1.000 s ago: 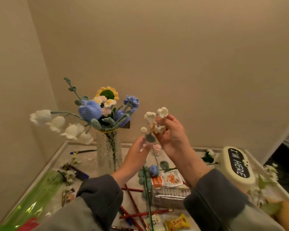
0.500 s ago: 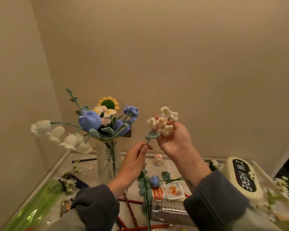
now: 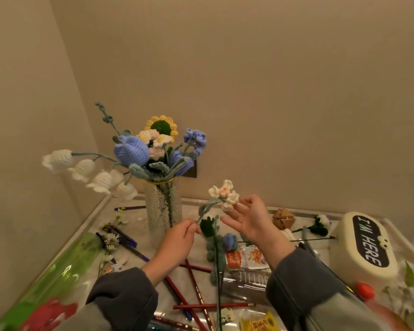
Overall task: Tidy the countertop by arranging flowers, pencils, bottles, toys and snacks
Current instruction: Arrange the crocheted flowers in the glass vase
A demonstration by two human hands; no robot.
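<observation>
Two hands in grey sleeves [image 3: 122, 297], raised above a cluttered countertop [image 3: 134, 223] and held apart. Left hand [image 3: 177, 242]: thumb and forefinger pinched on the lower stem of a crochet flower sprig [image 3: 212, 203], tilted up and to the right. Right hand [image 3: 253, 225]: fingers spread and loosely straight, gripping nothing, fingertips [image 3: 241, 207] at the sprig's white and peach blossoms [image 3: 225, 193], apparently just touching the lowest one.

Behind the left hand, a ribbed glass vase [image 3: 163, 206] upright near the back corner, holding a crochet sunflower [image 3: 161, 125], blue tulip [image 3: 131, 150] and drooping white bell flowers [image 3: 81, 168].

Below the hands, on the countertop: crossed red pencils [image 3: 196, 283], an orange snack packet [image 3: 246, 256], a clear bottle [image 3: 244, 280] on its side, a loose blue crochet flower [image 3: 230, 242].

At right, a cream box [image 3: 363, 247] lettered "I'M HERE". Beyond the right hand, a wooden puzzle toy [image 3: 283, 218]. Along the left edge, purple pens [image 3: 127, 237] and a green translucent bottle [image 3: 58, 266] lying flat.
</observation>
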